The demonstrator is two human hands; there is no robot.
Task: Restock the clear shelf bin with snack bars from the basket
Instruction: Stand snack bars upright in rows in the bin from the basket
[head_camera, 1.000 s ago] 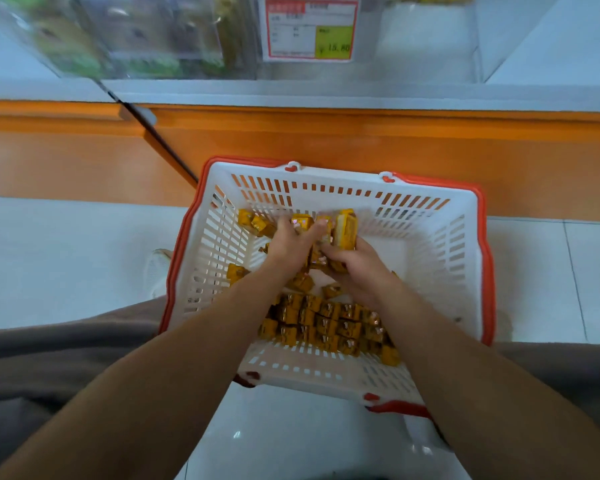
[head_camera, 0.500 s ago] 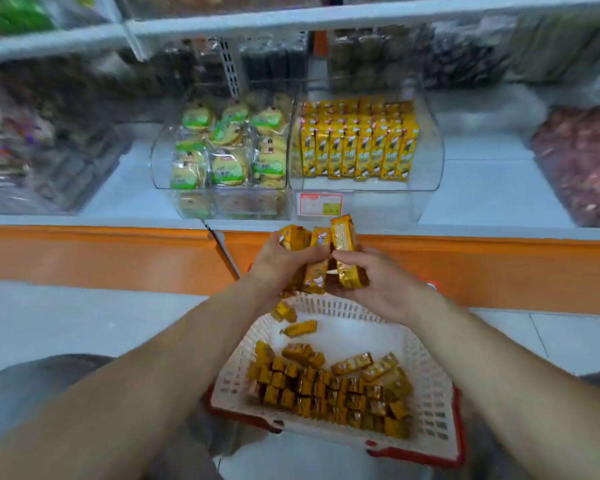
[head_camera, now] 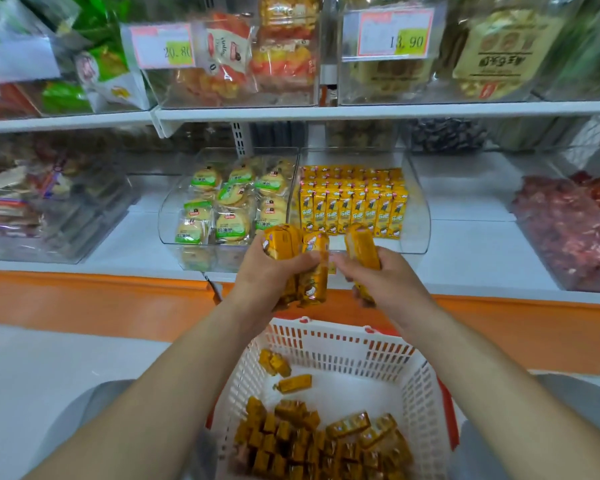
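The left hand [head_camera: 269, 277] is curled round a bundle of yellow foil-wrapped snack bars [head_camera: 312, 271], the thumb across their front. The right hand [head_camera: 387, 284], just beside it, grips a single yellow bar [head_camera: 361, 247] of the same kind. Both hands are raised above the white plastic basket with the red rim [head_camera: 343, 344] and in front of the orange shelf edge [head_camera: 101, 299].

Straight beyond them stands the clear curved-front shelf bin [head_camera: 418, 216], with rows of stocked yellow bars [head_camera: 354, 206] inside. The tops of the held bars overlap its front wall in this view; nothing lies between the hands and the bin. To its left, touching it, a second clear bin [head_camera: 168, 216] holds round green-labelled biscuit packs [head_camera: 229, 202]. Well to the right is a bin of red-wrapped sweets [head_camera: 568, 230].

The bundle stands roughly upright, long axis vertical, tops towards the shelf. The single bar is also near upright, its top leaning slightly left. The stocked bars stand on end with their faces forward. In the near half of the basket, loose yellow bars [head_camera: 319, 441] lie at mixed angles.
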